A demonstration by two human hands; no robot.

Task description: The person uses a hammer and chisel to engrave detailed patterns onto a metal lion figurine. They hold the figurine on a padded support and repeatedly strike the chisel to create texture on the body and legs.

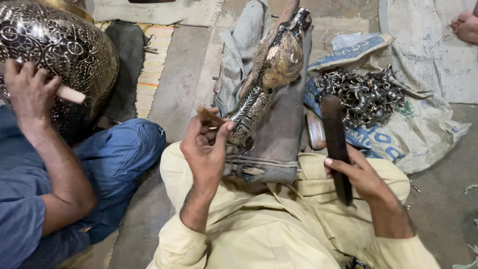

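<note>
My left hand (206,144) pinches a small wooden-handled chisel (210,116), its tip against an engraved metal figure (273,74). That long, patterned brass-and-silver piece lies on a padded grey support (279,134) across my lap. My right hand (361,174) grips a dark wooden mallet (336,144), raised to the right of the figure and clear of it.
A person in blue (59,184) sits at my left, a hand (30,89) holding a tool against a large engraved metal vase (59,45). A pile of small metal castings (366,94) lies on a printed sack (418,134). A bare foot (465,25) shows top right.
</note>
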